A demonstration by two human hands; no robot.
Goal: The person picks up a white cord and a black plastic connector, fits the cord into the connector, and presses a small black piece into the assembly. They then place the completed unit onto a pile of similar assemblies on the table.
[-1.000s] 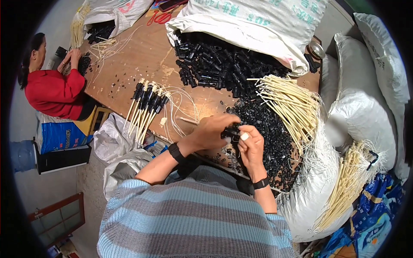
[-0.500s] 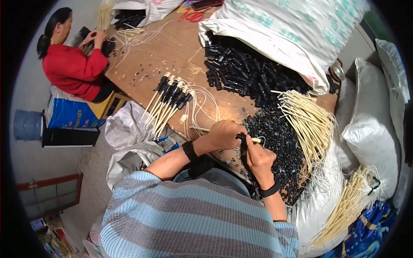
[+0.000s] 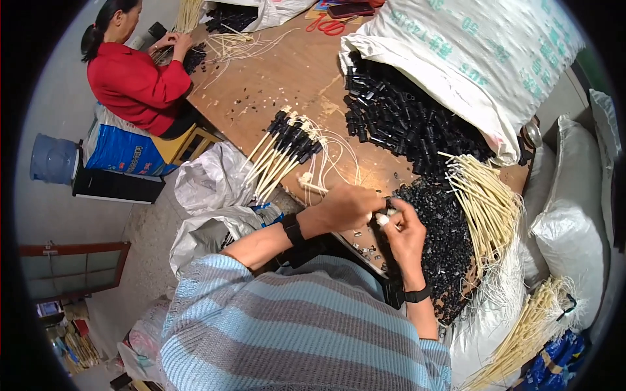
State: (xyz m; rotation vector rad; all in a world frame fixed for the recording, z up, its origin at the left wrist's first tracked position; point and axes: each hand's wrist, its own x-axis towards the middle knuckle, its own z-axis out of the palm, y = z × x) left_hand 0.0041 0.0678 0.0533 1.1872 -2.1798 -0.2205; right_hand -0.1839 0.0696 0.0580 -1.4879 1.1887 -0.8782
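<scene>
My left hand is closed around a cream rod-like cord, one end of which sticks out to its left. My right hand meets it over the table edge, its thumb and fingers pinching a white end piece of what looks like the same cord. A small black part shows between the two hands, partly hidden by fingers. Beside my right hand spreads a heap of small black pieces. Past my left hand lies a row of cream cords with black sleeves.
A bundle of cream cords lies right of the heap. Black plastic pieces spill from a large white sack. Red scissors lie at the back. A person in red works at the table's far left. Stuffed sacks stand at right.
The view has shifted, so the scene sits farther right. My right hand's grip has changed; its fingers have opened up around the white end piece. The hands stay close together.
</scene>
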